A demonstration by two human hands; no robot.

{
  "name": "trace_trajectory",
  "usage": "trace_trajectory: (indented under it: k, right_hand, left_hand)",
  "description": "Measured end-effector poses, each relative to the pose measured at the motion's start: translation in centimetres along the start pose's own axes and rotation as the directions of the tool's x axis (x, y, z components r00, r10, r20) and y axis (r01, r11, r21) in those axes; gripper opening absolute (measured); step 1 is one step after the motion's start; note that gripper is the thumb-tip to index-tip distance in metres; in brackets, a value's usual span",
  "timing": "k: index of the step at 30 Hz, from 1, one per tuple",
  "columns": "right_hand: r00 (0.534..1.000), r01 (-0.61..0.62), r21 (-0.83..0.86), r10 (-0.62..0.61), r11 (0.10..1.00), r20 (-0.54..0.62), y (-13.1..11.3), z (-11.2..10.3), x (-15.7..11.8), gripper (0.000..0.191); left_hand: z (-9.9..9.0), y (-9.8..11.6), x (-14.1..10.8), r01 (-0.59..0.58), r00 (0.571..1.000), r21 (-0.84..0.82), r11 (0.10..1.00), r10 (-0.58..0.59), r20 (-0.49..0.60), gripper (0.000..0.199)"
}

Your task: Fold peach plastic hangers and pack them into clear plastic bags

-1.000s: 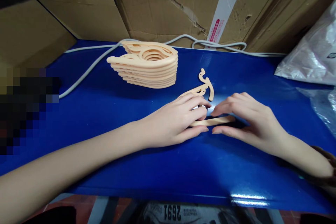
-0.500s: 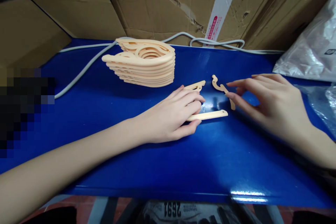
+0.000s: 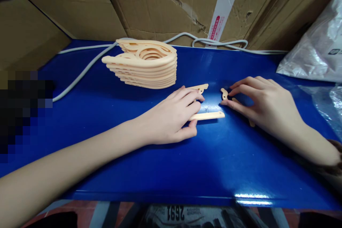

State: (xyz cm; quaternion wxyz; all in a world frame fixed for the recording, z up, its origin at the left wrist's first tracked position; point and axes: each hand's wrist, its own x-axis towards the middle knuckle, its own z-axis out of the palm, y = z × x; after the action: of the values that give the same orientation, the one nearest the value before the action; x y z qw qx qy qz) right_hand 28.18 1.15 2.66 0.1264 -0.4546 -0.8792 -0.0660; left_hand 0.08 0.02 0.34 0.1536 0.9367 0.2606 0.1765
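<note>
My left hand (image 3: 177,115) lies over a cream plastic hanger frame (image 3: 210,115), its thumb and fingers closed about the lower arm. Two ends of that frame stick out to the right past the fingers; the rest is under the hand. A small curved cream hook piece (image 3: 224,94) is at the thumb and index finger of my right hand (image 3: 267,103), which are bent around it in a pinch. Part of this hook piece is hidden behind the fingers. Farther back to the left stands a neat stack of matching cream hangers (image 3: 149,67).
The blue tabletop (image 3: 165,171) carries a white cable (image 3: 85,74) along its back. Cardboard boxes (image 3: 155,3) stand behind it. Plastic bags (image 3: 315,50) lie at the right.
My right hand has closed in on the hook piece, which has turned and shifted right and towards me. My left hand and the hanger frame have moved slightly left.
</note>
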Motion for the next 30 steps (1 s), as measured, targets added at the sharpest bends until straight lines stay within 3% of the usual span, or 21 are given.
trace_trajectory:
  k: [10, 14, 20, 30]
  right_hand:
    - [0.999, -0.025, 0.236, 0.019, 0.971, 0.030, -0.6, -0.2, 0.0, 0.021]
    - [1.000, -0.021, 0.309, 0.015, 0.951, 0.022, -0.7, -0.1, 0.2, 0.018]
    - [0.999, 0.003, 0.326, -0.013, 0.945, 0.029, -1.0, -0.1, 0.1, 0.015]
    - [0.999, 0.003, 0.379, -0.021, 0.925, 0.041, -1.2, 0.1, -0.1, 0.008]
  left_hand:
    - [0.2, -0.4, 0.1, -0.009, 1.000, 0.044, 0.999, 0.010, -0.021, 0.027]
    - [-0.1, -0.2, 0.1, 0.014, 1.000, -0.020, 1.000, -0.015, -0.027, 0.026]
    - [-0.5, 0.0, 0.1, 0.048, 0.999, -0.111, 0.993, -0.050, -0.014, 0.022]
    - [-0.4, -0.2, 0.2, 0.043, 0.998, -0.118, 0.992, -0.047, -0.034, 0.023]
